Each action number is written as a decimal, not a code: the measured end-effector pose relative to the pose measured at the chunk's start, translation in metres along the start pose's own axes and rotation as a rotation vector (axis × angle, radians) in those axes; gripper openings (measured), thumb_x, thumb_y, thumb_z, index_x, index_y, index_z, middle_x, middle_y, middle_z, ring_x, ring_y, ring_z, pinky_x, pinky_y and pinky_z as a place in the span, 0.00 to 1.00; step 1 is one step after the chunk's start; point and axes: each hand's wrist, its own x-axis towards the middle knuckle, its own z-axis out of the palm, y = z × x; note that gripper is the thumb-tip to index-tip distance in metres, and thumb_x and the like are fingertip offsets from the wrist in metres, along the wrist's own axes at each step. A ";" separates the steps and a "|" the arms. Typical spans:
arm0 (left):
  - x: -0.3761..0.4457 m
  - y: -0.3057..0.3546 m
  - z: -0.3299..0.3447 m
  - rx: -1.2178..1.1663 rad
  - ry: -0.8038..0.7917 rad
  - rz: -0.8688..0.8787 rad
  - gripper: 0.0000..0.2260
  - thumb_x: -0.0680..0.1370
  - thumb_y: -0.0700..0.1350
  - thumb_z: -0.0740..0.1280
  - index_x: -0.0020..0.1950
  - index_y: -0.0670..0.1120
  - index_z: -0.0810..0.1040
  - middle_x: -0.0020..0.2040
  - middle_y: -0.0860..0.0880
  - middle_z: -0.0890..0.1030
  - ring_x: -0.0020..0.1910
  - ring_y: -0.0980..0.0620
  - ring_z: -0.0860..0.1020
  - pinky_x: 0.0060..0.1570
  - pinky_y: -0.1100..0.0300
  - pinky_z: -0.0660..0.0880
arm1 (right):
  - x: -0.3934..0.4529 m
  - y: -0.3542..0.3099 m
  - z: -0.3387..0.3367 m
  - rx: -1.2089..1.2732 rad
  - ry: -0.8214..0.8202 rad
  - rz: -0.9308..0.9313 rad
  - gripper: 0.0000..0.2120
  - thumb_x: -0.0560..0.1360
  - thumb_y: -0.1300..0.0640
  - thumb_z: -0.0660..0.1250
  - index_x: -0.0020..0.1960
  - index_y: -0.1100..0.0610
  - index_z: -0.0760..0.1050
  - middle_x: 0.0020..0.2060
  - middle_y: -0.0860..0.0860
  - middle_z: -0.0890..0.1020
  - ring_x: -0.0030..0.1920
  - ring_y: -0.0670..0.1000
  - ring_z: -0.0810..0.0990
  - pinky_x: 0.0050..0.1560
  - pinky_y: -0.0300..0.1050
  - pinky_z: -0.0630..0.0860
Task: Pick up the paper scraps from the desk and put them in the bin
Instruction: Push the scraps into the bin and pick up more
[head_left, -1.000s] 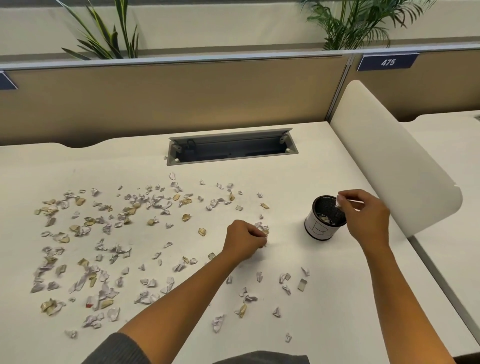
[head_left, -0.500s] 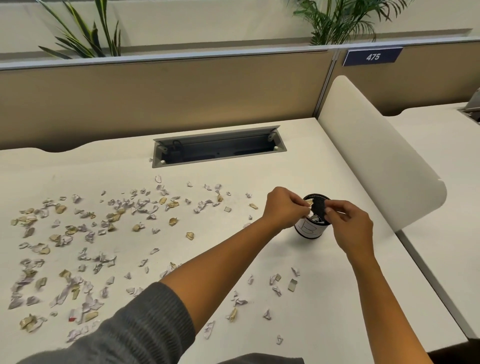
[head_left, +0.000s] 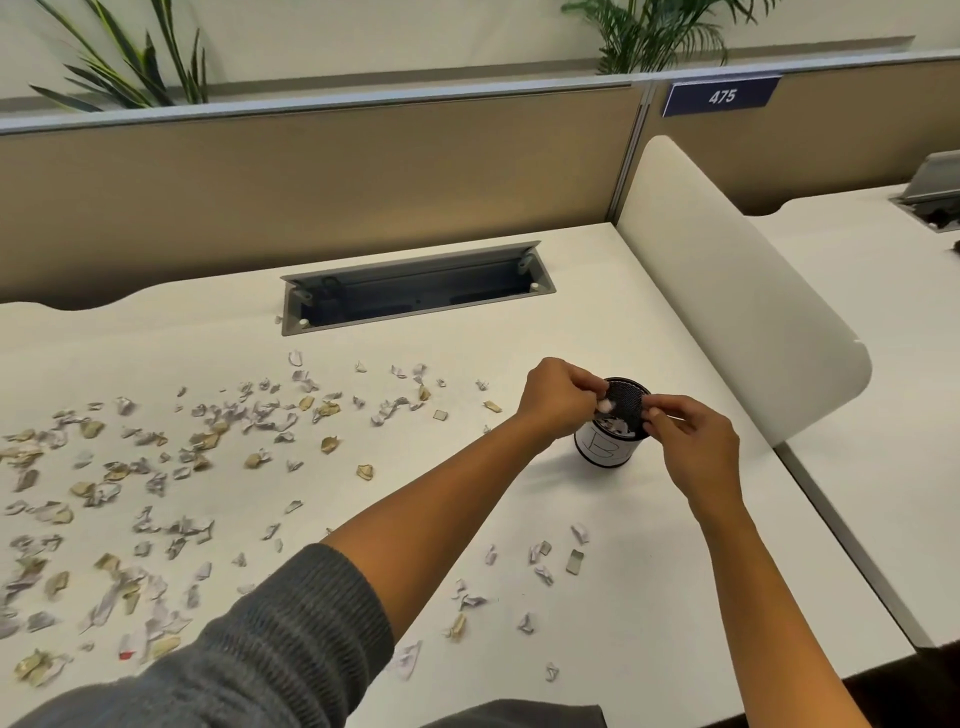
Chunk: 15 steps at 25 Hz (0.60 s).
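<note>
I see both hands over the bin (head_left: 608, 449), a small black mesh cup with a white label, standing on the counter (head_left: 649, 545) just right of centre. My left hand (head_left: 558, 397) is at the bin's left rim, its grip closed with the fingertips pinching a pale scrap (head_left: 604, 406) right above the opening. My right hand (head_left: 693, 441) is at the right rim, fingers curled and pinched together; something small may be between them, but I cannot tell what, so whether that grip holds anything I cannot tell. Inside the bin I see some pale bits at the bottom.

The scraps (head_left: 156, 493), white and tan, lie scattered over the left half of the counter, thickest at the far left. A smaller group (head_left: 540, 564) lies near me, between my forearms. A few strays (head_left: 491, 406) sit just left of the left hand.

Behind, a cable tray (head_left: 415, 288) is sunk into the counter. A white divider (head_left: 727, 312) stands to the right of the bin. A plate reading 475 (head_left: 722, 96) hangs on the partition.
</note>
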 end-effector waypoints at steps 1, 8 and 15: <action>-0.001 0.000 -0.002 -0.016 0.002 0.002 0.11 0.73 0.32 0.66 0.49 0.40 0.85 0.48 0.43 0.85 0.49 0.46 0.84 0.50 0.53 0.82 | 0.001 -0.001 0.001 0.007 0.004 0.000 0.10 0.76 0.61 0.68 0.47 0.47 0.84 0.41 0.45 0.87 0.44 0.45 0.86 0.55 0.47 0.81; -0.011 -0.025 -0.034 -0.073 0.073 -0.007 0.14 0.74 0.31 0.60 0.47 0.42 0.84 0.44 0.45 0.84 0.46 0.47 0.83 0.49 0.52 0.83 | 0.000 -0.005 0.002 0.037 0.002 -0.022 0.12 0.76 0.63 0.66 0.48 0.48 0.84 0.42 0.45 0.87 0.45 0.44 0.86 0.54 0.42 0.79; -0.030 -0.081 -0.065 0.212 -0.019 -0.061 0.12 0.75 0.35 0.63 0.51 0.44 0.84 0.51 0.47 0.85 0.47 0.51 0.80 0.51 0.59 0.77 | -0.020 -0.007 0.016 0.048 -0.162 -0.109 0.11 0.77 0.63 0.67 0.49 0.49 0.84 0.42 0.45 0.87 0.46 0.43 0.86 0.50 0.32 0.78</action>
